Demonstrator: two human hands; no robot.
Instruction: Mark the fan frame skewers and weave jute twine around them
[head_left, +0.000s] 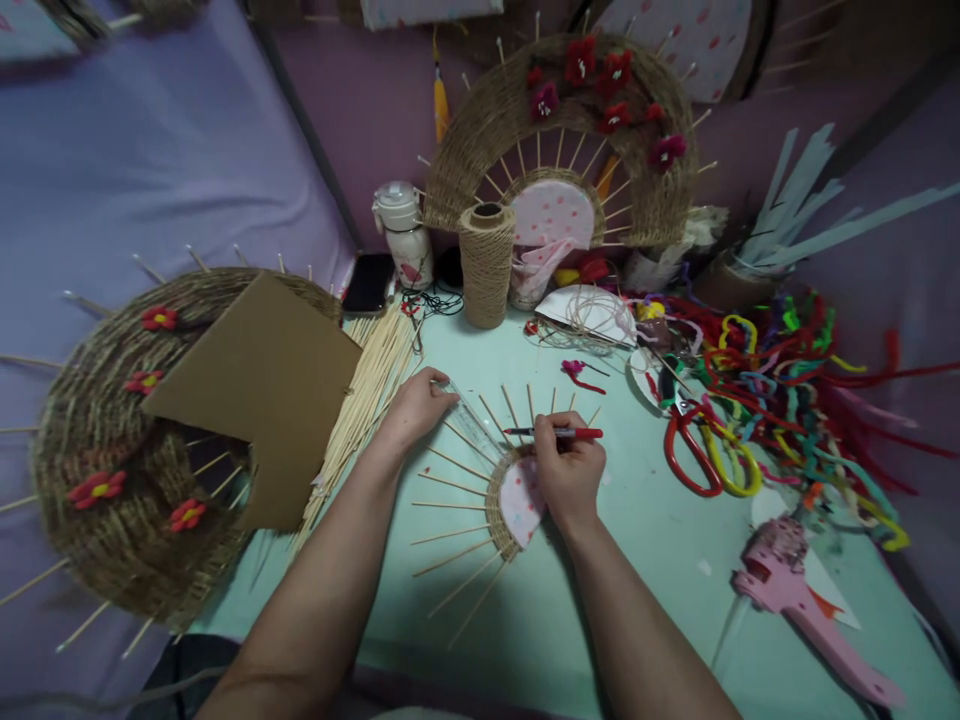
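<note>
My left hand (421, 405) pinches the upper end of a clear ruler (476, 425), which slants down toward a small half-round woven piece. That piece has a pale centre with pink dots (519, 500), a twine-wrapped rim (495, 510) and thin wooden sticks (450, 505) fanning out from it. In my right hand (571, 465) is a red pen (589, 433), held level with its dark tip pointing left, close to the ruler and the sticks. The right hand covers part of the dotted centre and some stick bases.
A pink glue gun (814, 625) lies front right, with scissors (694, 455) and colourful pipe cleaners (810, 370) beyond. Behind stand a twine spool (486, 270), a bottle (405, 235) and a finished woven fan (465, 150). Cardboard (277, 400), loose sticks (367, 380) and another fan (82, 430) are left.
</note>
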